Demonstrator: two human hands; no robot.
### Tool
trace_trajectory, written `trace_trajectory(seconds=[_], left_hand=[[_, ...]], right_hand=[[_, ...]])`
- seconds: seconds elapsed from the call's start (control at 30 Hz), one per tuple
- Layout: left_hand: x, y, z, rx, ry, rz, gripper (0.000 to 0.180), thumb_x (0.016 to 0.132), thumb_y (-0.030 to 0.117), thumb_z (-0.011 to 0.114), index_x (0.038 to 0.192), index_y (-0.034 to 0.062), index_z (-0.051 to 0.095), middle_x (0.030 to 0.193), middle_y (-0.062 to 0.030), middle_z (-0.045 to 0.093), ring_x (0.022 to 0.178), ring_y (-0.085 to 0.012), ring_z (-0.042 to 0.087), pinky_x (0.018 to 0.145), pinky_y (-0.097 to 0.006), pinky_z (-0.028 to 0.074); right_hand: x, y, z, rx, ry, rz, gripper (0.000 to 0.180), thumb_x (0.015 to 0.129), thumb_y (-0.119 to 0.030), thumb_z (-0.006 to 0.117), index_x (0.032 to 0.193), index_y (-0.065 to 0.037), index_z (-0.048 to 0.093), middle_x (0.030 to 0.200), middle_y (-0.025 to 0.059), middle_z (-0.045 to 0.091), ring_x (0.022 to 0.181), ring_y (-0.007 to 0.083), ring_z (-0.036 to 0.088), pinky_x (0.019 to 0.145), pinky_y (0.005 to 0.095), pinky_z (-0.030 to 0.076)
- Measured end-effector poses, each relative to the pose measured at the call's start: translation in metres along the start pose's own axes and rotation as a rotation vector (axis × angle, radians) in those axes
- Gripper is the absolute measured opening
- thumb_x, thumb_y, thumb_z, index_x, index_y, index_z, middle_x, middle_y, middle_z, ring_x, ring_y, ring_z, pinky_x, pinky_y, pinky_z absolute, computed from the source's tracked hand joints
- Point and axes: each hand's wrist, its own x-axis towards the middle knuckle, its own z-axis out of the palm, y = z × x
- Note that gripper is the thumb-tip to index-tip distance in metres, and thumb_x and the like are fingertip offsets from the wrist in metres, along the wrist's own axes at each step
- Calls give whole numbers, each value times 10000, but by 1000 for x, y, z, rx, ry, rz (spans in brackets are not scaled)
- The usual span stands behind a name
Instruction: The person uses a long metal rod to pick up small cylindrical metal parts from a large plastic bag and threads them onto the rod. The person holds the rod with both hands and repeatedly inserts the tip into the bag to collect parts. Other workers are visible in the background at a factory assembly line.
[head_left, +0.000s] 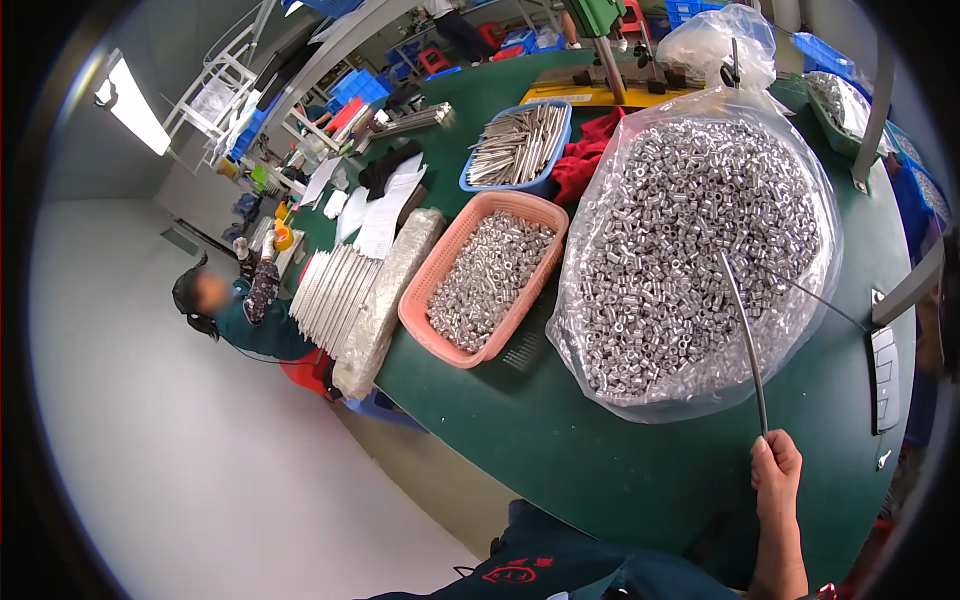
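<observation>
My right hand (pixel 777 475) is closed around the lower end of a thin, slightly bent grey metal rod (pixel 746 335). The rod's far end reaches over a heap of small silvery metal sleeves (pixel 680 230), which lie in a large clear plastic bag (pixel 575 345) spread open on the green table (pixel 620 480). Whether the rod's tip touches the sleeves, I cannot tell. A second, thinner dark rod or wire (pixel 825 302) slants across the heap's right side. My left hand is out of view.
Left of the bag stands a pink basket (pixel 415 305) of small metal pieces; behind it, a blue basket (pixel 465 180) of metal rods and a red cloth (pixel 580 165). Long pale tubes (pixel 335 295) are stacked farther left, near a seated person (pixel 245 310). A green machine (pixel 600 20) stands behind.
</observation>
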Motion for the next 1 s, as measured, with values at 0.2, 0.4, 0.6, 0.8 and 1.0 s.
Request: trace_trajectory(seconds=[0.2, 0.4, 0.6, 0.8, 1.0], left_hand=[[-1, 5, -2, 37, 0, -2, 233, 878, 249, 583, 818, 32, 643, 712, -67, 636, 603, -126, 610, 532, -271, 481], [0, 4, -2, 53, 0, -9, 241, 888, 254, 579, 840, 27, 642, 719, -64, 632, 611, -126, 609, 549, -273, 486], [3, 5, -2, 67, 0, -5, 249, 898, 260, 575, 862, 23, 641, 725, -60, 629, 619, -125, 607, 566, -275, 492], [6, 5, -2, 89, 4, 6, 258, 908, 265, 570, 884, 18, 640, 732, -56, 626, 627, -125, 606, 583, -278, 498], [5, 14, -15, 185, -12, 2, 267, 918, 270, 566, 906, 14, 640, 739, -52, 623, 635, -125, 605, 599, -280, 504]], right_hand=[[-1, 2, 1, -61, -11, -15, 209, 920, -178, 577, 769, -49, 511, 583, -60, 423, 481, 20, 356, 431, 201, 294], [-2, 0, 0, -128, -10, -30, 203, 912, -166, 587, 769, -38, 520, 582, -58, 431, 503, 25, 369, 452, 209, 298], [-3, 1, 1, -148, -4, -42, 193, 901, -145, 598, 765, -33, 519, 589, -60, 423, 523, 25, 358, 473, 212, 289], [0, 11, -2, -211, -17, -118, 201, 917, -184, 584, 777, -64, 504, 595, -71, 408, 491, 8, 340, 432, 191, 267], [-1, 3, 3, -185, 15, -58, 205, 883, -152, 618, 768, -1, 542, 586, -48, 418, 557, 47, 356, 495, 244, 298]])
